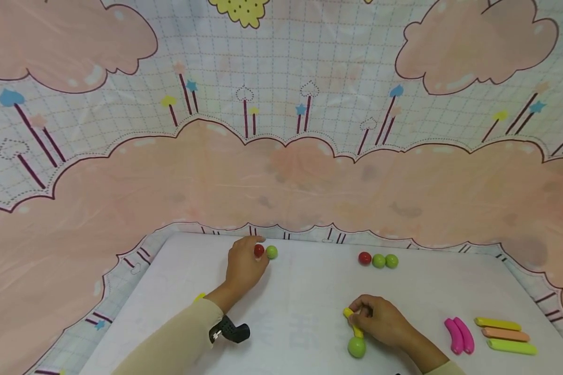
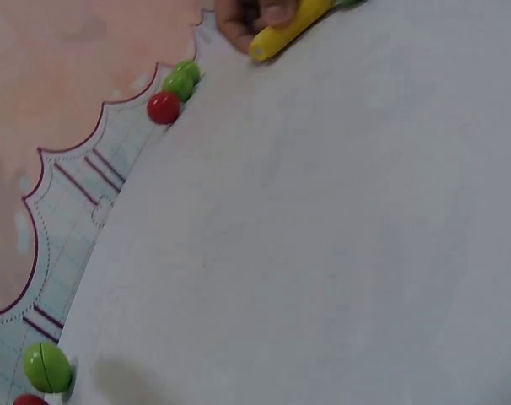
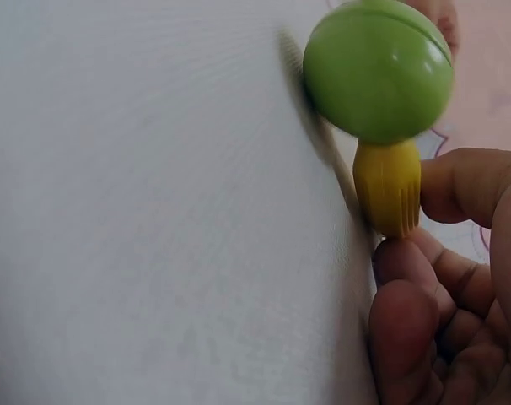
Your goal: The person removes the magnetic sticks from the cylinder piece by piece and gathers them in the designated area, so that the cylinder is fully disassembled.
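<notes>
At the far left of the table, in the head view, my left hand (image 1: 245, 264) curls its fingers and thumb round a red ball (image 1: 259, 251). Right beside it sits a green ball (image 1: 271, 252), seen in the left wrist view with a seam line. My right hand (image 1: 380, 319) pinches a yellow rod (image 1: 358, 332) between thumb and fingers, low over the tabletop. One end of that rod meets another green ball (image 1: 356, 347); in the right wrist view this end (image 3: 388, 186) is ridged and touches the ball (image 3: 378, 72).
Along the back edge are a red ball (image 1: 365, 258) and two green balls (image 1: 385, 261). At the right lie two curved magenta rods (image 1: 460, 335), plus yellow (image 1: 498, 324), orange (image 1: 505, 334) and lime rods (image 1: 512, 347). Something yellow (image 1: 199, 297) is mostly hidden behind the left forearm.
</notes>
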`<act>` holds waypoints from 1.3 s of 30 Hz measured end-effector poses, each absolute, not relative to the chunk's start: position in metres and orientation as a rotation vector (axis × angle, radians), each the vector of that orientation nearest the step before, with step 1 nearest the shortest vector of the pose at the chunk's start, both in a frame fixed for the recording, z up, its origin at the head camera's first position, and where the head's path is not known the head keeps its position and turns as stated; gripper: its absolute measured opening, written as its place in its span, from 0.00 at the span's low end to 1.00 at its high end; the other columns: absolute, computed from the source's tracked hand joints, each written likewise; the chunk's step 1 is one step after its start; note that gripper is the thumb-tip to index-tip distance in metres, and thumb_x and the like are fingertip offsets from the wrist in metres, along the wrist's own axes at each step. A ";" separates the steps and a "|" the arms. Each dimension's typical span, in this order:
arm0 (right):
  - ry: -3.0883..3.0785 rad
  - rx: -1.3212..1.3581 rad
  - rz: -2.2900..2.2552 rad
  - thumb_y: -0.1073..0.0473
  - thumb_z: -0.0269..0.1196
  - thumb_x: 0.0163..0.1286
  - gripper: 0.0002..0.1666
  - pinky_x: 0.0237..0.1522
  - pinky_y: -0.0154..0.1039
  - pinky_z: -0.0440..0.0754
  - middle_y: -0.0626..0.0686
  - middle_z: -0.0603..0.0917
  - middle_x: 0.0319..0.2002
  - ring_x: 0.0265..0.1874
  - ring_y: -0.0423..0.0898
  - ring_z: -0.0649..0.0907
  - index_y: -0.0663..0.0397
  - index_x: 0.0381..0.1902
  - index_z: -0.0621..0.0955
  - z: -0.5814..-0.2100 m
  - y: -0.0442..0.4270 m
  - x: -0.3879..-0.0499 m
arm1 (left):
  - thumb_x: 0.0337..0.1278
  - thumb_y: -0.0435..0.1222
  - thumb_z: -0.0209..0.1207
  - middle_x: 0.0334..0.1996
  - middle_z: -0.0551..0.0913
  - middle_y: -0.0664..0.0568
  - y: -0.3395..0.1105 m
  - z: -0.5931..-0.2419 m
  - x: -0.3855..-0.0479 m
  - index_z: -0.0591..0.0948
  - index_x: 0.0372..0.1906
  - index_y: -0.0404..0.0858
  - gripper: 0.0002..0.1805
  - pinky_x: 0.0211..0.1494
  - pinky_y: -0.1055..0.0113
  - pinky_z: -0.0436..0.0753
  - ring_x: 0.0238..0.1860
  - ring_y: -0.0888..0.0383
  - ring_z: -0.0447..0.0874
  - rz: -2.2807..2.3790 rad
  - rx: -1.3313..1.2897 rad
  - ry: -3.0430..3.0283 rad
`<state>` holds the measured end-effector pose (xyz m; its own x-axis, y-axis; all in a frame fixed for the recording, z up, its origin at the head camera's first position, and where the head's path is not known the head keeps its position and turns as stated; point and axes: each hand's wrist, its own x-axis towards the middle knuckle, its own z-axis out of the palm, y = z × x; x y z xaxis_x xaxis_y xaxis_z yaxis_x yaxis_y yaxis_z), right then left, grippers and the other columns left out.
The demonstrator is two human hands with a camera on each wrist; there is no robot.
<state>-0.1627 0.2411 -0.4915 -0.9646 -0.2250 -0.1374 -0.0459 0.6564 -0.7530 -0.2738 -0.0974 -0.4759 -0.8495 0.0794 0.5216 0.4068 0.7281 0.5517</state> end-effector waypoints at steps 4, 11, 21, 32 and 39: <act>2.690 -0.247 -1.171 0.50 0.70 0.67 0.16 0.25 0.35 0.72 0.46 0.78 0.25 0.25 0.43 0.75 0.50 0.48 0.84 -0.491 0.241 -0.162 | 0.55 0.33 0.71 0.50 0.85 0.46 -0.084 -0.475 -0.252 0.83 0.50 0.37 0.17 0.60 0.45 0.74 0.56 0.43 0.78 -0.943 -0.539 -2.479; 2.648 -0.285 -1.139 0.47 0.71 0.67 0.28 0.31 0.36 0.73 0.46 0.78 0.39 0.32 0.44 0.75 0.42 0.62 0.78 -0.488 0.247 -0.162 | 0.64 0.40 0.68 0.54 0.84 0.55 -0.059 -0.478 -0.208 0.82 0.56 0.44 0.17 0.66 0.53 0.73 0.59 0.53 0.78 -0.933 -0.906 -2.715; 2.596 -0.569 -1.189 0.46 0.71 0.68 0.22 0.34 0.33 0.74 0.49 0.76 0.60 0.32 0.39 0.75 0.33 0.59 0.81 -0.490 0.263 -0.160 | 0.65 0.48 0.68 0.53 0.83 0.68 -0.021 -0.483 -0.175 0.84 0.58 0.49 0.19 0.61 0.65 0.76 0.56 0.67 0.77 -0.870 -1.330 -2.776; 2.580 -0.660 -1.283 0.53 0.71 0.68 0.18 0.35 0.33 0.74 0.48 0.80 0.57 0.33 0.38 0.75 0.38 0.56 0.83 -0.495 0.264 -0.161 | 0.55 0.49 0.74 0.50 0.84 0.74 0.010 -0.491 -0.165 0.86 0.57 0.54 0.23 0.52 0.73 0.73 0.50 0.71 0.76 -0.839 -1.464 -2.670; 2.583 -0.572 -1.253 0.54 0.72 0.66 0.20 0.34 0.34 0.72 0.45 0.81 0.54 0.34 0.39 0.74 0.37 0.55 0.84 -0.492 0.260 -0.161 | 0.53 0.51 0.75 0.43 0.84 0.76 0.018 -0.488 -0.158 0.87 0.52 0.55 0.20 0.48 0.73 0.71 0.46 0.72 0.74 -0.785 -1.418 -2.709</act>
<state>-0.1609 0.2598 -0.4918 -0.9017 -0.4318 -0.0221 -0.2500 0.5624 -0.7882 -0.1584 0.0184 -0.4881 -0.5965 0.7746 0.2102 0.7670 0.4729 0.4338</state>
